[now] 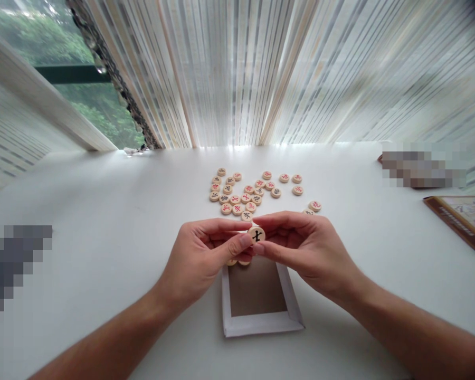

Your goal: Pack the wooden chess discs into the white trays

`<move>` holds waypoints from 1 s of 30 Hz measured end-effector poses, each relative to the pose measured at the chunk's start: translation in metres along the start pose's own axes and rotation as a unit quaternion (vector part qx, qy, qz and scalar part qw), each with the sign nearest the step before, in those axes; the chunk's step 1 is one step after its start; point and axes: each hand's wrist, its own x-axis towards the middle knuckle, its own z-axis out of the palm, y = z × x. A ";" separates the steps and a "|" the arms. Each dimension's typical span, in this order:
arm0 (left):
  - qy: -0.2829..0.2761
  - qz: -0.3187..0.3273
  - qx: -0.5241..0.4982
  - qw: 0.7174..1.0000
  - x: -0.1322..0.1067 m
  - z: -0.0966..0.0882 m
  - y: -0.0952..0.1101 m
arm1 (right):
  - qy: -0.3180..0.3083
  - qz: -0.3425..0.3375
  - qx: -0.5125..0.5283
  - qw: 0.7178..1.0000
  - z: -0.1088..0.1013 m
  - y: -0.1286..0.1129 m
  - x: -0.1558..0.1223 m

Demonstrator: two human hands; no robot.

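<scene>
Both hands meet above the middle of the white table (103,211), pinching one round wooden game piece (257,235) with a black character on its face. My left hand (206,256) holds it from the left with thumb and fingers closed. My right hand (301,245) grips it from the right. Just below the hands lies a shallow white box (261,322) with a brown inside; two more discs (237,262) peek out at its far edge. Beyond the hands, several wooden discs (245,195) with red or black characters lie scattered.
A brown-edged box (463,221) lies at the right edge of the table. Striped curtains (281,68) hang along the far side, with a window (43,47) at the upper left. Blurred patches sit at the left edge and upper right.
</scene>
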 end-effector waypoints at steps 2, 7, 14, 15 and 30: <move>0.003 0.018 0.004 1.000 0.000 0.001 0.000 | 0.016 -0.026 -0.023 0.999 -0.001 0.001 -0.001; 0.021 0.040 0.023 0.999 -0.001 0.000 0.000 | 0.031 -0.070 -0.098 0.992 -0.002 0.003 -0.002; 0.017 0.072 0.032 0.997 -0.003 0.000 0.000 | 0.034 -0.178 -0.256 0.949 -0.004 0.003 -0.004; 0.017 0.077 0.034 0.996 -0.003 0.000 -0.001 | 0.032 -0.184 -0.261 0.947 -0.005 0.003 -0.004; 0.007 0.100 0.029 0.995 -0.003 0.000 -0.003 | 0.020 -0.233 -0.272 0.934 -0.008 0.007 -0.005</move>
